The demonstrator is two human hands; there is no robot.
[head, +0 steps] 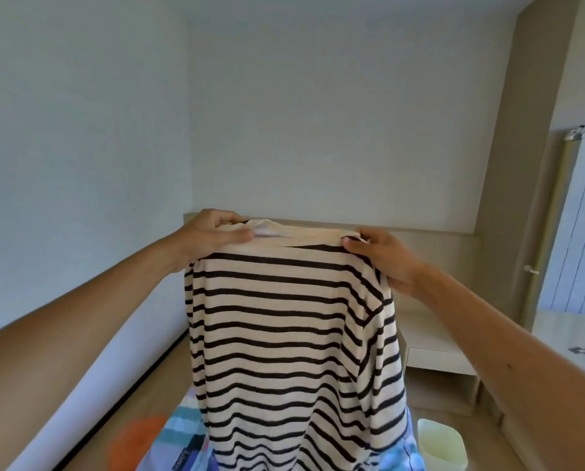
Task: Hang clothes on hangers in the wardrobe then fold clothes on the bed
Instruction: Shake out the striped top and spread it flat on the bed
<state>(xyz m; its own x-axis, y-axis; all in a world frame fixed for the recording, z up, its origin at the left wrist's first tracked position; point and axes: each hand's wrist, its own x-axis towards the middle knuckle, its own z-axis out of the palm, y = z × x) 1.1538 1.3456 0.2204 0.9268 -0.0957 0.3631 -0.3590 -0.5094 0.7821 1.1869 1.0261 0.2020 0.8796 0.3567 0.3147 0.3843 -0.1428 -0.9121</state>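
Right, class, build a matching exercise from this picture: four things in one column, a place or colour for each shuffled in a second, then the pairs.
1 striped top
2 left hand
3 right hand
4 pale bin

a on the floor, lower right
b grips the top's edge, picture right
c black and cream, held up
d grips the top's edge, picture left

Pairs: 1-c, 2-d, 3-b, 4-a

One view, worn on the head: wide-angle, facing forward at the plain pale wall [318, 130]. It sits close. The cream, black-striped knit top [284, 317] fills centre frame, left hand [216, 232] and right hand [382, 260] gripping its shoulders just ahead.
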